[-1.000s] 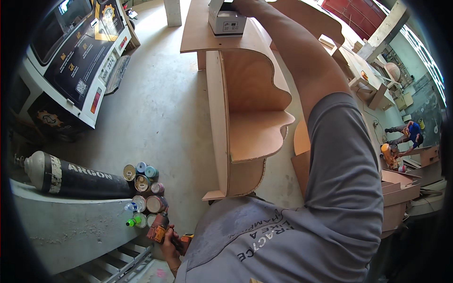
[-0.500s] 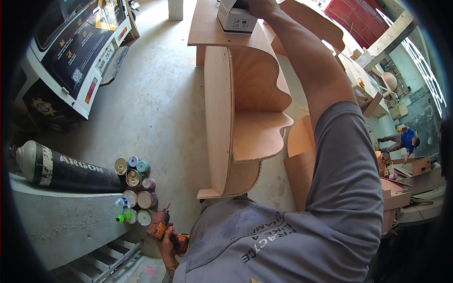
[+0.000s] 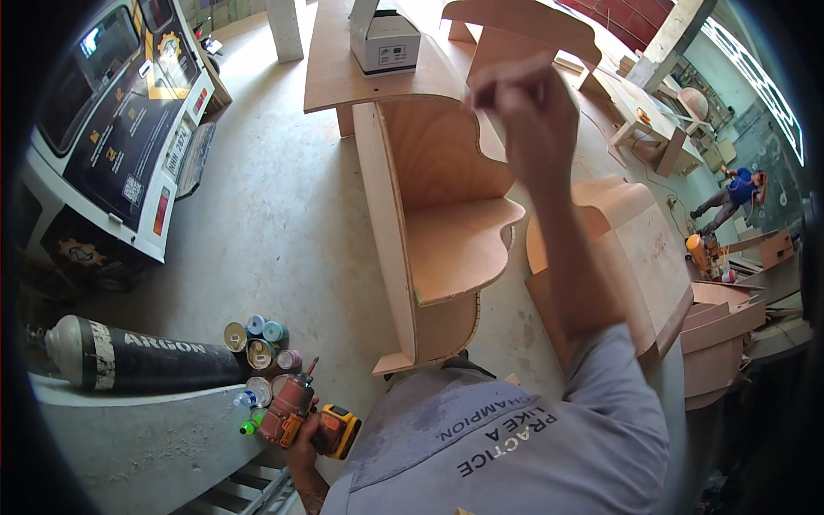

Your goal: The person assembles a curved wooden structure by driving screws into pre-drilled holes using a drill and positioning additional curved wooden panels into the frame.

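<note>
Box (image 3: 384, 47) on shelf unit (image 3: 451, 249), drill (image 3: 288, 410) left

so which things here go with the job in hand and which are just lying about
Seemingly part of the job:
power driver, in the left hand
wavy-edged wooden unit
white box, on the unit
The right hand is blurred; can't tell if it holds anything.

Seemingly just about:
black cylinder
cans
parked van

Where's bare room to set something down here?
Open floor between the van and the wooden shelf unit; the curved shelf inside it; the top panel left of the white box. Crowded: the cans by the dark cylinder, partly hidden behind the drill in the left hand.
</note>
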### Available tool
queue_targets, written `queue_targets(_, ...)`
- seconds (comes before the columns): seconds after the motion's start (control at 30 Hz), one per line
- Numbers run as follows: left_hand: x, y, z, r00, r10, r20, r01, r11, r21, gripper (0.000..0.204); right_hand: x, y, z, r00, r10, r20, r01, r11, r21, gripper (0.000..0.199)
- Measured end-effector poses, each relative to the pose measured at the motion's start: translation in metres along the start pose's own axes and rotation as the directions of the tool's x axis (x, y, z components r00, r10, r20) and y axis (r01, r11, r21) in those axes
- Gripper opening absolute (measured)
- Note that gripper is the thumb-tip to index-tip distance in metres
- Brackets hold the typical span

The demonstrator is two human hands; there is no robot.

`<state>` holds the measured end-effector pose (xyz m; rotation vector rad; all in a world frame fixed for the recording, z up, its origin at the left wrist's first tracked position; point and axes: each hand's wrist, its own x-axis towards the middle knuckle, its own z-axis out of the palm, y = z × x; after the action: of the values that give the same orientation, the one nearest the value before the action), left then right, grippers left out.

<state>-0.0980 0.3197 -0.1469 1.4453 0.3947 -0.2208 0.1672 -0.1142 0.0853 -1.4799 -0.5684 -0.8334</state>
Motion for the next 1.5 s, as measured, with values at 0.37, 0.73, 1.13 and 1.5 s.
queue_targets(0.37,0.027,0.068,0.065,0.802,0.322,0.503,-0.56,0.7,0.444,0.051,-0.235,-0.064,0.041,0.496,0.823,0.277,-0.807,0.319,0.497,0.006)
queue_targets(0.73,-0.003,0.038,0.15,0.71,0.472,0.522,-0.704,0.477,0.527,0.031,-0.279,-0.065,-0.02,0.285,0.921,0.264,-0.591,-0.048,0.805,0.01)
queue_targets(1.13,-0.053,0.042,0.21,0.785,0.397,0.476,-0.609,0.636,0.474,0.032,-0.303,-0.073,-0.069,0.332,0.896,0.297,-0.587,-0.05,0.808,0.008)
queue_targets(1.5,-0.059,0.01,0.211,0.924,0.03,0.382,-0.048,0.998,0.038,0.049,-0.3,-0.07,-0.068,0.396,0.821,0.413,-0.543,-0.153,0.825,0.012)
